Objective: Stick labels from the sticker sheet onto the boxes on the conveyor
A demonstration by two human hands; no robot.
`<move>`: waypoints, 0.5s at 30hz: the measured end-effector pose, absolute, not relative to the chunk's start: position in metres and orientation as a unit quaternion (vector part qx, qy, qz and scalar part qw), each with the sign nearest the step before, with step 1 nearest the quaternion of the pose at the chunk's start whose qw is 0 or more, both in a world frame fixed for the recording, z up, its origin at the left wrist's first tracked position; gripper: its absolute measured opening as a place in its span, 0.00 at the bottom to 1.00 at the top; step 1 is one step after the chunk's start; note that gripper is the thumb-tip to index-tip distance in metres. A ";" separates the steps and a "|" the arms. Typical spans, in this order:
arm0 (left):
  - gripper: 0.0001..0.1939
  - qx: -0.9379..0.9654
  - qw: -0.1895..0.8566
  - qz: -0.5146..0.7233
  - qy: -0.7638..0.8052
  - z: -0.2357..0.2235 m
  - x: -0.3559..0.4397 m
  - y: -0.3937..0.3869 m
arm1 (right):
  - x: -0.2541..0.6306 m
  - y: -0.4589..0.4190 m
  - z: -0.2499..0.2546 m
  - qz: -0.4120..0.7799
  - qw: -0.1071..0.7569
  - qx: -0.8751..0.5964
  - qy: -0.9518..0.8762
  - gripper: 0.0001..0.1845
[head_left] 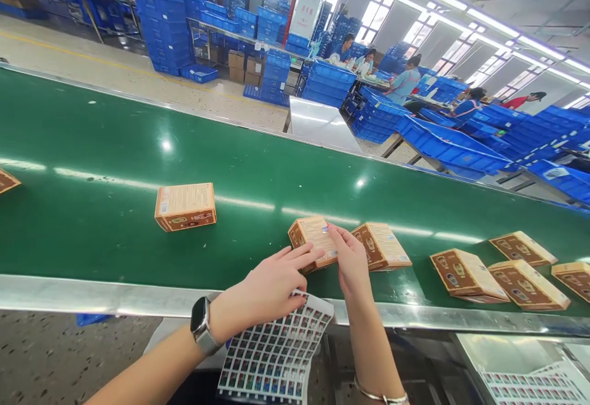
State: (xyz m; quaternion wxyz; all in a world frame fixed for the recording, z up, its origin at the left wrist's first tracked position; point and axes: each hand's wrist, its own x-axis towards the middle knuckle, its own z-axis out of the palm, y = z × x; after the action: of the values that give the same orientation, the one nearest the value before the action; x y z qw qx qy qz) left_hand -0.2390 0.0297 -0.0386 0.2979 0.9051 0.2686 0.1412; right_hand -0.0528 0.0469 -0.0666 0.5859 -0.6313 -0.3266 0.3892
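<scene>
A brown and cream carton (313,230) lies on the green conveyor belt in front of me. My left hand (276,285), with a watch on its wrist, rests its outstretched fingers on the carton's near side. Between its thumb and the other fingers it holds a sheet of small dark stickers (271,356), which hangs down over the belt's metal edge. My right hand (351,257) is closed at the carton's upper right corner, its thumb and index fingertips pressed on a small shiny bluish sticker (325,229) there. Directly right of this hand stands another such carton (385,246).
More cartons lie on the green belt (106,227): one to the left (187,206), several to the right (470,275). A second sticker sheet (534,386) lies at lower right. Beyond the belt are a metal table (318,119), stacked blue crates (159,18) and people at work.
</scene>
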 end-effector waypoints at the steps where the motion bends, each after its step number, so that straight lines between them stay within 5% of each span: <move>1: 0.07 0.906 0.297 0.140 0.267 -0.039 -0.237 0.030 | -0.052 0.046 -0.068 0.381 0.590 -0.634 -0.323 0.25; 15: 0.08 0.922 0.279 0.131 0.234 -0.044 -0.215 0.037 | -0.036 0.040 -0.067 0.241 0.533 -0.721 -0.371 0.23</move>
State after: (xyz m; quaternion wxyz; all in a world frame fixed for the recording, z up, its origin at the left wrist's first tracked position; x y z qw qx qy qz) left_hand -0.2150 0.0365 -0.0438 0.2790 0.9222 0.2339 0.1306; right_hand -0.0359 0.0404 -0.0674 0.5330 -0.7213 -0.3708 0.2412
